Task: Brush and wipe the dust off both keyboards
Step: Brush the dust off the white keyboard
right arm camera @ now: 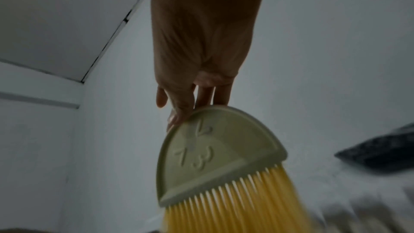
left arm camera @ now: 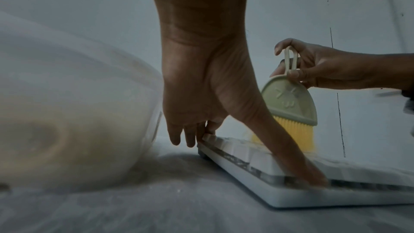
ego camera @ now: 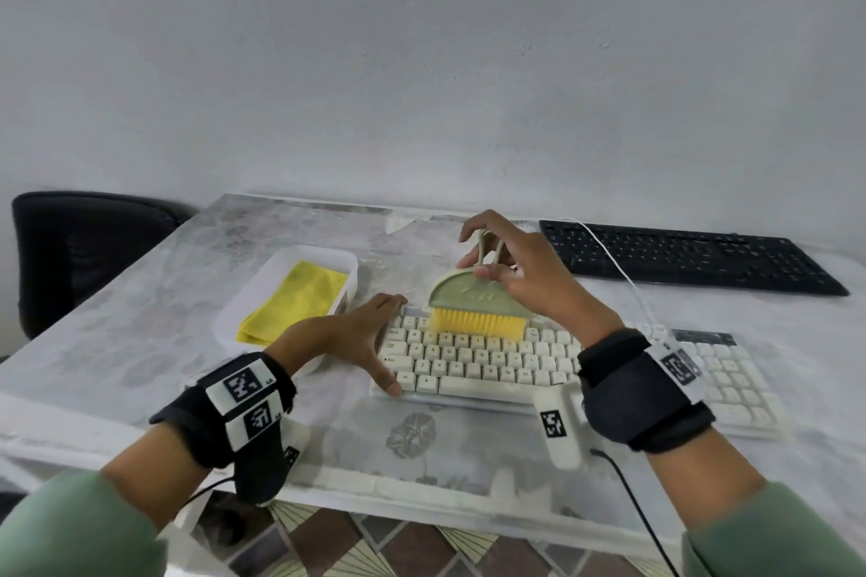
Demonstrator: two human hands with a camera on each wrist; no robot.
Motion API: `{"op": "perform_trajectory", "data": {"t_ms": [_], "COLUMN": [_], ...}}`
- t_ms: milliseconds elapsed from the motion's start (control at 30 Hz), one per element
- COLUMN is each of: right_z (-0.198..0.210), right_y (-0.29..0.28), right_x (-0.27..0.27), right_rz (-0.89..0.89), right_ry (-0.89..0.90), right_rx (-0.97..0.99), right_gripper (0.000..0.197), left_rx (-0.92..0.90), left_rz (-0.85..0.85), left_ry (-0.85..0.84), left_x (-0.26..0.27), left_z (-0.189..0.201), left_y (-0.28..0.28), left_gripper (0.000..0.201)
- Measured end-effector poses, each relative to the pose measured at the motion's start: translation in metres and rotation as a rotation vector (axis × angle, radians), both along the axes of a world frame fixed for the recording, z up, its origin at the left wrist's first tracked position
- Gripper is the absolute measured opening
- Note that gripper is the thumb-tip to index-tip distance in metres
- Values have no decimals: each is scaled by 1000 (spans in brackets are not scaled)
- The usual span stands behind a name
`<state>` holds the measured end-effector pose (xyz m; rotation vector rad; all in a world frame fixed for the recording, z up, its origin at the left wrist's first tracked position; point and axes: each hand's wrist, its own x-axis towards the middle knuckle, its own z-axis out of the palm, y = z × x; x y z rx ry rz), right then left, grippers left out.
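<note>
Nearest the person, a white keyboard (ego camera: 492, 361) lies on a marbled table (ego camera: 140, 319), and it serves as the landmark for everything else; the left hand (ego camera: 356, 337) rests on its left end with fingers straight and spread, thumb along the front edge, steadying it; just behind that, the right hand (ego camera: 515, 267) pinches the looped handle of a small green brush (ego camera: 473, 300) between thumb and fingers, its yellow bristles touching the keyboard's upper key rows near the left side; so brushing of this keyboard looks under way and not finished, by my judgement; to the left of the white keyboard, a white tray (ego camera: 262, 290) holds a folded yellow cloth (ego camera: 295, 300), lying untouched, so the wiping seems still to come; beyond the white keyboard, to the right and well apart, a black keyboard (ego camera: 689, 258) lies by the wall, with no tool on it; it probably awaits both brushing and wiping.
</note>
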<state>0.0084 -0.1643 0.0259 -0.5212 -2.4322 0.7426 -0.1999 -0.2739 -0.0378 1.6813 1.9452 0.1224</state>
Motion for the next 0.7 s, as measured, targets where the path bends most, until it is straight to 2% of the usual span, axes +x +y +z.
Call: {"op": "perform_trajectory", "data": {"t_ms": [100,167,233,367,500,700], "right_z": [-11,-14,-11,3,-5,3], "right_y": [0,6,12,17,17,32], "right_x": [5,15,26,36,47,75], "right_rz": [-27,-32,-16,17,5,21], "right_ry": [54,20,-15,24,102,4], "right_rx": [19,25,7,-64,-121,-133], "right_gripper": [37,35,36,41,40,43], "left_rx": [-37,-50,-53,-48,-35,-29], "left_rz": [-8,-24,-28,-40,-35,-32], "left_ry": [-5,-18,-21,-23,-40,-40], "left_x": [1,2,1,1,1,3], "left_z": [5,8,7,6,6,8], "left_y": [-3,-4,-4,-4,-4,-3], "left_gripper": [138,159,166,170,166,166]}}
